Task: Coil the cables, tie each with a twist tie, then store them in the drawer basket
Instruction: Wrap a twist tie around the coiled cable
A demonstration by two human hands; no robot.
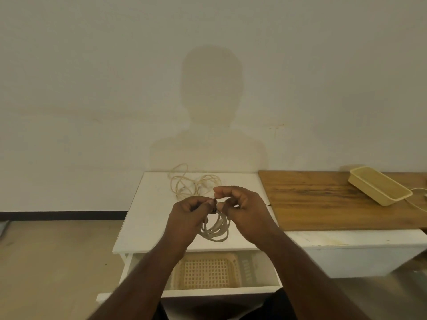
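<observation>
A coiled cream cable point(216, 229) hangs between my two hands above the white cabinet top point(147, 215). My left hand point(189, 215) grips the top of the coil. My right hand point(242, 206) pinches a thin dark twist tie point(215, 207) at the same spot, fingertips close to the left hand's. A second cream cable point(191, 183) lies loose and tangled at the back of the cabinet top. Below, the drawer point(203, 289) stands pulled out with a cream lattice basket point(208, 271) inside; my forearms hide part of it.
A wooden board point(323, 199) lies on a white unit to the right, carrying a cream tray point(379, 188) with a white cord point(416, 192) beside it. A small dark piece point(268, 205) rests at the board's left edge. A plain wall rises behind.
</observation>
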